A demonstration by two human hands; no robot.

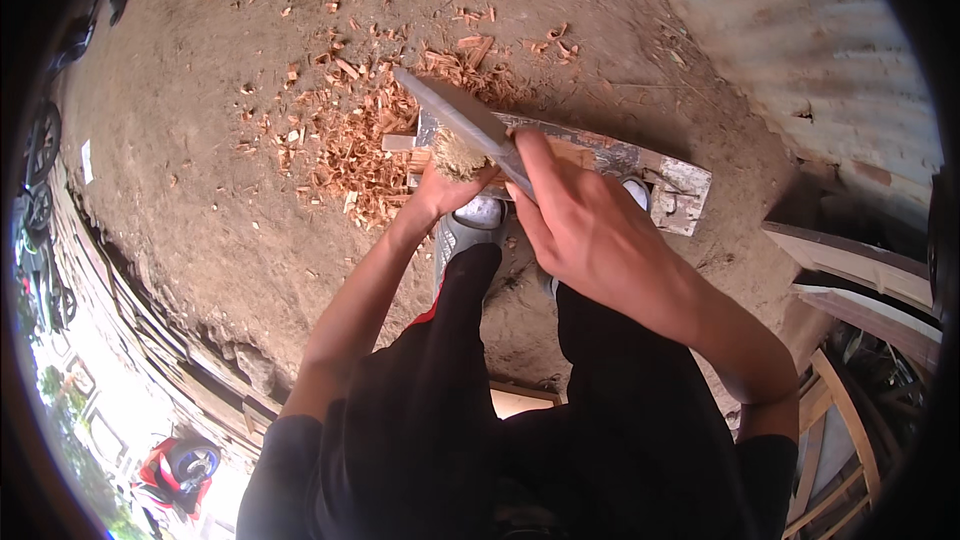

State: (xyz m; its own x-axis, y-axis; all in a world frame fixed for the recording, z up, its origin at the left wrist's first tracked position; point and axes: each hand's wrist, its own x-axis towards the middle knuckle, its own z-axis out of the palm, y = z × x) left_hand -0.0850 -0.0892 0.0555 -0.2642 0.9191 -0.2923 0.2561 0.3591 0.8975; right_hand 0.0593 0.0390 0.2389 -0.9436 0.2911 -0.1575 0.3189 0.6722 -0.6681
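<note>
My right hand [575, 205] is wrapped round the handle of a large wide-bladed knife [452, 112], its grey blade slanting up and to the left. Under the blade, my left hand [443, 192] grips a rough, pale yellowish-brown fibrous chunk [460, 156]; its exact kind I cannot make out. The blade partly covers the chunk, and whether the two touch I cannot tell. Both hands are over a low, worn wooden bench [683, 180] with chipped paint. My left fingers are mostly hidden behind the chunk and the blade.
Reddish wood shavings [365, 155] lie scattered on the dirt floor [210, 70] around the bench's left end. My shoes [470, 225] are close to its near side. Corrugated metal sheeting [810, 60] stands at the right, above stacked boards [850, 260]. A red motorcycle [180, 470] is at the lower left.
</note>
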